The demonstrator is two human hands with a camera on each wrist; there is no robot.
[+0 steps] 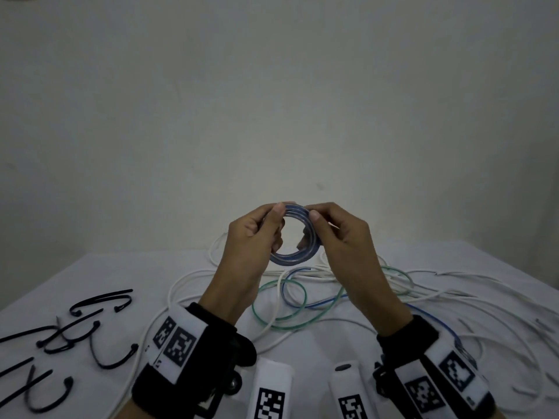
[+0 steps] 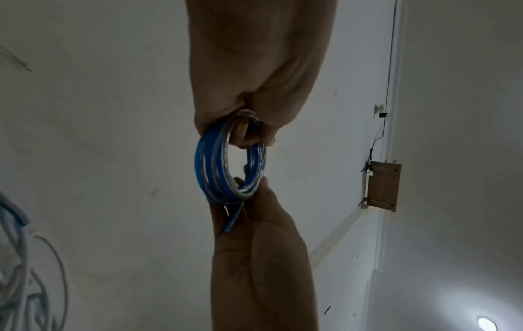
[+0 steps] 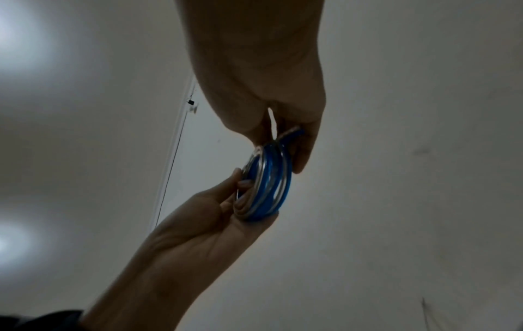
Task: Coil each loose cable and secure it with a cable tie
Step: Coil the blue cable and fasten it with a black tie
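A small coil of blue and white cable [image 1: 291,258] is held up above the table between both hands. My left hand [image 1: 266,226] grips the coil's left side, thumb on its top and fingers through the ring. My right hand [image 1: 321,226] pinches the right side, thumb on the front. In the left wrist view the coil [image 2: 210,161] hangs below my left hand [image 2: 254,107], and a short cable end sticks out by the right hand [image 2: 254,235]. The right wrist view shows the coil [image 3: 272,185] between my right hand [image 3: 271,107] and my left hand [image 3: 215,224].
Several black cable ties [image 1: 99,300] lie loose at the table's left. Loose white cables [image 1: 453,297], a green loop [image 1: 272,323] and a blue strand [image 1: 286,293] sprawl over the white table [image 1: 99,264] under and to the right of the hands. A plain wall stands behind.
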